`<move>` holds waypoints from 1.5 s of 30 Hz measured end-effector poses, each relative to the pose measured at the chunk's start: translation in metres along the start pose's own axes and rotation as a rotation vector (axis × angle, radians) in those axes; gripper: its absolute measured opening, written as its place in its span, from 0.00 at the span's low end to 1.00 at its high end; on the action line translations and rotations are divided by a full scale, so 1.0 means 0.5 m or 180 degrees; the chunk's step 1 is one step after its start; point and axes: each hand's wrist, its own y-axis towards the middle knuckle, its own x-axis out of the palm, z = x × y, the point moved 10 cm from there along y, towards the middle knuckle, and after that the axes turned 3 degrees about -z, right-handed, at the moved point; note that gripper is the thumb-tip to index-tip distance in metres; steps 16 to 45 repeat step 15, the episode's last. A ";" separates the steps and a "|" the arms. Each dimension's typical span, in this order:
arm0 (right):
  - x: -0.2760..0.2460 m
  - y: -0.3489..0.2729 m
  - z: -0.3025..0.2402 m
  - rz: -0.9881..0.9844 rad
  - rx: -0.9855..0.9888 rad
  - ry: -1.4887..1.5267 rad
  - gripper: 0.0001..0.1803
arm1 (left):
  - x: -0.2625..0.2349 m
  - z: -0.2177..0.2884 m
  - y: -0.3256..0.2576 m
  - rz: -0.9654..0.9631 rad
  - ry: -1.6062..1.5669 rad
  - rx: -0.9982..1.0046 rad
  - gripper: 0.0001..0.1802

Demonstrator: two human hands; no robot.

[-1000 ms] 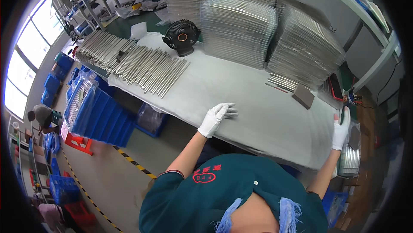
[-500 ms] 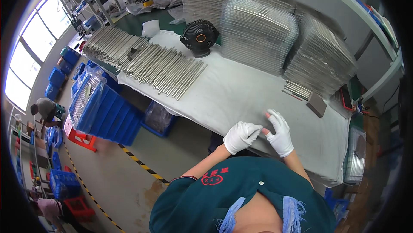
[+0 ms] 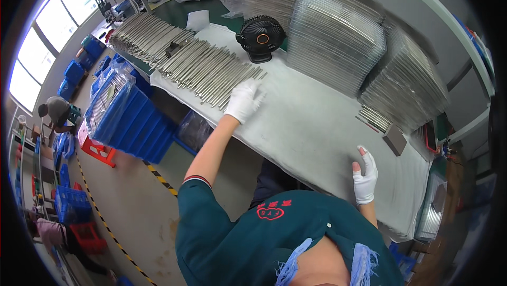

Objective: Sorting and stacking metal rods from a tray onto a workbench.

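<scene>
My left hand (image 3: 244, 101), in a white glove, reaches over the right end of a long row of thin metal rods (image 3: 211, 72) on the white-covered table. Its thumb stands apart from the fingers and no rod shows in it; whether the fingertips touch the rods I cannot tell. Above the table's near right part is my right hand (image 3: 365, 179), gloved in white with bare thumb and index tips. Its fingers are apart and it holds nothing. A few more rods (image 3: 374, 119) lie at the back right beside a grey-brown block (image 3: 394, 140).
A black fan (image 3: 261, 39) stands behind the rods. Tall stacks of clear plastic trays (image 3: 335, 38) line the back of the table (image 3: 301, 127). Blue crates (image 3: 134, 130) with bagged rods stand on the floor at left. Other people are farther off at the left.
My hands have parted from close together at the table's near edge. The left has moved far left to the rods; the right has shifted slightly right. The view has shifted a little.
</scene>
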 end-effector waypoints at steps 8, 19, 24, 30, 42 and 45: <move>0.067 0.016 0.002 -0.0181 -0.0162 0.0205 0.18 | -0.007 -0.284 0.006 0.0109 0.1391 -0.0899 0.22; 0.104 0.018 0.041 -0.0371 0.0425 0.0835 0.18 | -0.003 -0.084 -0.077 0.0143 0.0544 -0.0283 0.31; 0.104 0.018 0.041 -0.0371 0.0425 0.0835 0.18 | -0.003 -0.084 -0.077 0.0143 0.0544 -0.0283 0.31; 0.104 0.018 0.041 -0.0371 0.0425 0.0835 0.18 | -0.003 -0.084 -0.077 0.0143 0.0544 -0.0283 0.31; 0.104 0.018 0.041 -0.0371 0.0425 0.0835 0.18 | -0.003 -0.084 -0.077 0.0143 0.0544 -0.0283 0.31; 0.104 0.018 0.041 -0.0371 0.0425 0.0835 0.18 | -0.003 -0.084 -0.077 0.0143 0.0544 -0.0283 0.31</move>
